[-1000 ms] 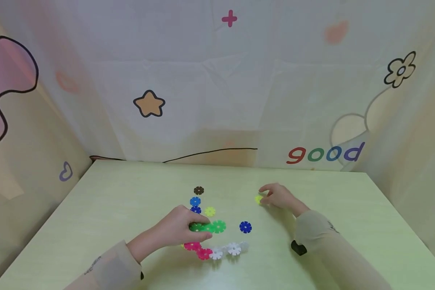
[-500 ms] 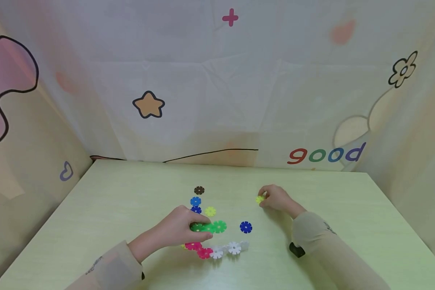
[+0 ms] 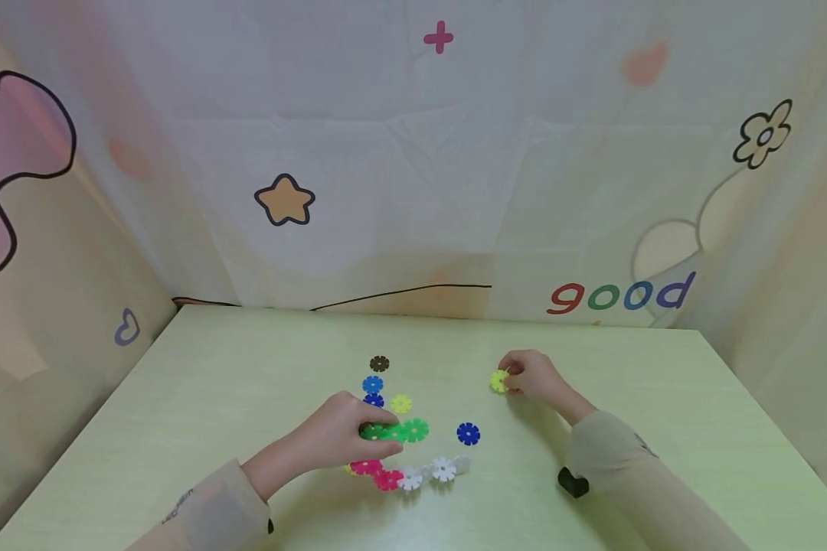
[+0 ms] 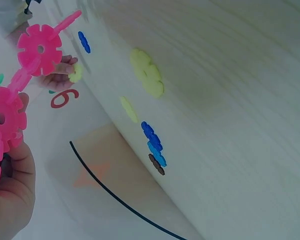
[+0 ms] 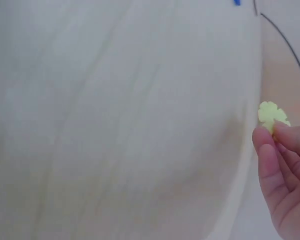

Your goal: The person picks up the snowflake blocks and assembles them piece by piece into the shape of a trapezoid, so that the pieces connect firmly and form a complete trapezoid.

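My left hand (image 3: 348, 428) holds a chain of interlocked plastic snowflake discs above the table. Green discs (image 3: 415, 430), pink discs (image 3: 388, 480) and white discs (image 3: 444, 469) show in the head view; fingers hide part of the chain. Seen from the left wrist, pink discs (image 4: 40, 49) stand linked at angles to one another. Farther right, my right hand (image 3: 534, 376) pinches a yellow snowflake disc (image 3: 499, 381) between thumb and fingertips. That disc (image 5: 271, 115) appears raised off the table in the right wrist view, partly covered by the thumb.
Loose discs lie on the pale table (image 3: 593, 497): brown (image 3: 380, 363), light blue (image 3: 373, 384), dark blue (image 3: 374, 400), yellow (image 3: 401, 404), and another dark blue disc (image 3: 469, 434) between the hands. A printed cloth (image 3: 386, 191) hangs behind the table.
My right hand has closed its thumb and fingers on the yellow disc and shifted it slightly to the right, turning it to face the camera. The left hand stays nearly still with the chain.
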A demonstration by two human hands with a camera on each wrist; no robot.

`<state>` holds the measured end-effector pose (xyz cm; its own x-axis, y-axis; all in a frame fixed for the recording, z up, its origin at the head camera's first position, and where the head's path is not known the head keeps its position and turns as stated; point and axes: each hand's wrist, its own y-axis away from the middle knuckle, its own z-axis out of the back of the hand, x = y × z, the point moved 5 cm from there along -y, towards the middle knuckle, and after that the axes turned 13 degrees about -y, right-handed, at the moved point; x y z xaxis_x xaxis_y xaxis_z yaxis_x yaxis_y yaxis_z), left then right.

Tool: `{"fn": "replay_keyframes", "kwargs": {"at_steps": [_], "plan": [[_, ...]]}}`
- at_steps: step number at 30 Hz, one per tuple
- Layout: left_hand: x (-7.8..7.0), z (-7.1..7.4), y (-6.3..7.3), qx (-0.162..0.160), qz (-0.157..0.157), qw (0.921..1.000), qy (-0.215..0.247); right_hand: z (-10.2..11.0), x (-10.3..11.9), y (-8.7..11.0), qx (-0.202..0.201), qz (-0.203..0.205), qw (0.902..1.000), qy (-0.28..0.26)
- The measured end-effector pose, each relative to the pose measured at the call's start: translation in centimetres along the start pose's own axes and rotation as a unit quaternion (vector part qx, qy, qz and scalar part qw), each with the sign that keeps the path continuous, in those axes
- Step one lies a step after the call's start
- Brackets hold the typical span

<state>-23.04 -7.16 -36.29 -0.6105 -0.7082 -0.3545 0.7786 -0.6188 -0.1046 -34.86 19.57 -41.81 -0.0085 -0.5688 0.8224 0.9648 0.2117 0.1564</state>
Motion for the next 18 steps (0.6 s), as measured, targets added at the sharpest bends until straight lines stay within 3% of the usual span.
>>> {"fn": "replay_keyframes", "kwargs": {"at_steps": [8,18], "plan": [[-0.1,0.2,0.0,0.004,0.003,1.0,-0.001,0.4,2.4,2.1,0.005,0.039,0.9974,-0.06],[-0.3,0.4,-0.1,0.001,0.001,1.0,-0.004,-1.5,6.7,5.9,0.082,0.109,0.9834,-0.12]]}}
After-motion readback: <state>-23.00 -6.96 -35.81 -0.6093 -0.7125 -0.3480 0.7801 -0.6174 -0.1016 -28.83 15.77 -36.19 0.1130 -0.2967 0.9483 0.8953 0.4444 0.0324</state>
